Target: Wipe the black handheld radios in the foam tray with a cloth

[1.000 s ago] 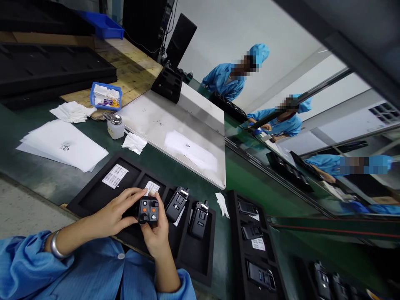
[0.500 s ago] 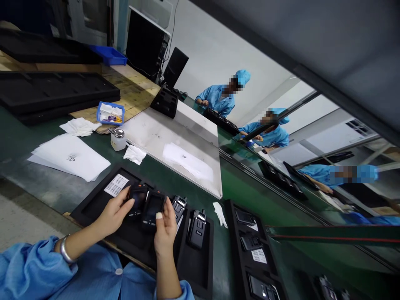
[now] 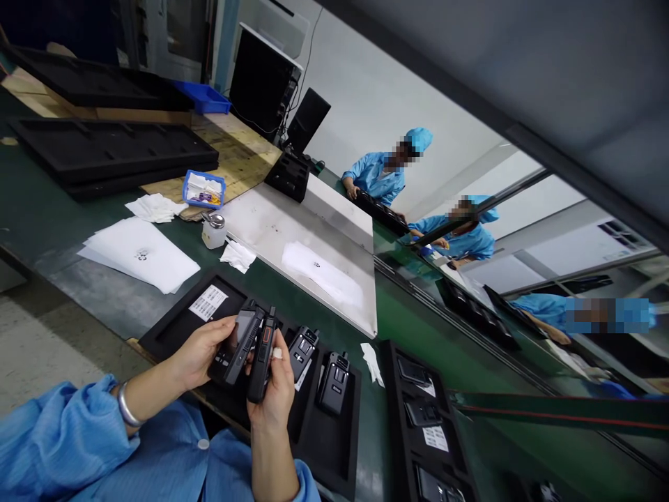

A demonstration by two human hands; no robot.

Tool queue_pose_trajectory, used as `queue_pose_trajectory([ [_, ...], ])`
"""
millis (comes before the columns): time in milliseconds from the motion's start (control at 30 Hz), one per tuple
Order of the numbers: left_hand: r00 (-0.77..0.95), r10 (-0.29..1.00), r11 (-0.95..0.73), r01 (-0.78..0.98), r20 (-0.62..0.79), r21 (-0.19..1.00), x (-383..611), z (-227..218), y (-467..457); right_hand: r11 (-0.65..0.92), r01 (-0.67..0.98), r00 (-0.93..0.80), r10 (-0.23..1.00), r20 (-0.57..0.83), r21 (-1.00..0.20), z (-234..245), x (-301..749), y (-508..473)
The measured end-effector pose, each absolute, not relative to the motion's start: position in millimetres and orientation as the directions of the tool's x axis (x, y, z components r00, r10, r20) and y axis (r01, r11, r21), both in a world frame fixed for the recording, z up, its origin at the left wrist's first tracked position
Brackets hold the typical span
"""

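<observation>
Label sheet [image 3: 209, 302] lies flat in the foam tray [image 3: 180, 328], just beyond and outward of the left fingertips. Left hand [image 3: 196, 355]: I read the fingers as closed around the lower body of a black handset [image 3: 240, 345], which is held tilted above the tray with its screen side visible. I judge this unit rigid, moderately heavy for its bulk, and most easily marked at the screen; grip it by the long side edges and keep fingertips off the glass. A second handset [image 3: 263, 355] stands edge-on just beside the first, between the two hands; I cannot tell whether the casings touch. An orange button [image 3: 267, 336] shows on its narrow side, so I would set the pads on the casing below it to avoid pressing. Right hand [image 3: 274, 397]: fingers wrapped on the outer face of this second unit. The smooth shell may slip if held by the tips alone; a palm-backed grip should be steadier. Outward of the right fingers, a nearer handset [image 3: 302, 352] and a farther handset [image 3: 334, 383] rest in the tray, neither touched by a hand.
</observation>
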State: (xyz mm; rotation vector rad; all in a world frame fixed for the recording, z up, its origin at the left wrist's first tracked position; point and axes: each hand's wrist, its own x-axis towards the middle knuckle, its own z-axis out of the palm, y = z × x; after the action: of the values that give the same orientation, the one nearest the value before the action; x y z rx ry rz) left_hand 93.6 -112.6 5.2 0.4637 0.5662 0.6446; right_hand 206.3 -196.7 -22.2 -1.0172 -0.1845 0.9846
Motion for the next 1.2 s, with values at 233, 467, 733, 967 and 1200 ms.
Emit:
queue_pose_trajectory([
  [233, 0.68, 0.641, 0.748, -0.449, -0.356, 0.488, 89.6, 10.4, -115.2, 0.116, -0.566, 0.575, 0.765, -0.29, -0.816, -23.8, 203.1, -201.0],
  [467, 0.644, 0.627, 0.778, -0.484, -0.439, 0.402, 90.2, 12.8, -116.0, 0.126, -0.636, 0.537, 0.78, -0.32, -0.761, -24.2, 201.4, -199.1],
  [733, 0.447, 0.679, 0.698, -0.64, -0.583, 0.321, 107.6, 5.8, -94.2, 0.151, -0.691, 0.522, 0.781, -0.344, -0.707, -23.5, 213.4, -163.8],
  [967, 0.348, 0.726, 0.631, -0.681, -0.593, 0.372, 119.0, 14.9, -85.7, 0.157, -0.635, 0.537, 0.794, -0.286, -0.756, -30.6, 227.0, -144.6],
  [1200, 0.311, 0.805, 0.589, -0.515, -0.505, 0.623, 117.9, 9.3, -77.3, 0.124, -0.577, 0.557, 0.783, -0.277, -0.807, -36.0, 232.0, -144.1],
])
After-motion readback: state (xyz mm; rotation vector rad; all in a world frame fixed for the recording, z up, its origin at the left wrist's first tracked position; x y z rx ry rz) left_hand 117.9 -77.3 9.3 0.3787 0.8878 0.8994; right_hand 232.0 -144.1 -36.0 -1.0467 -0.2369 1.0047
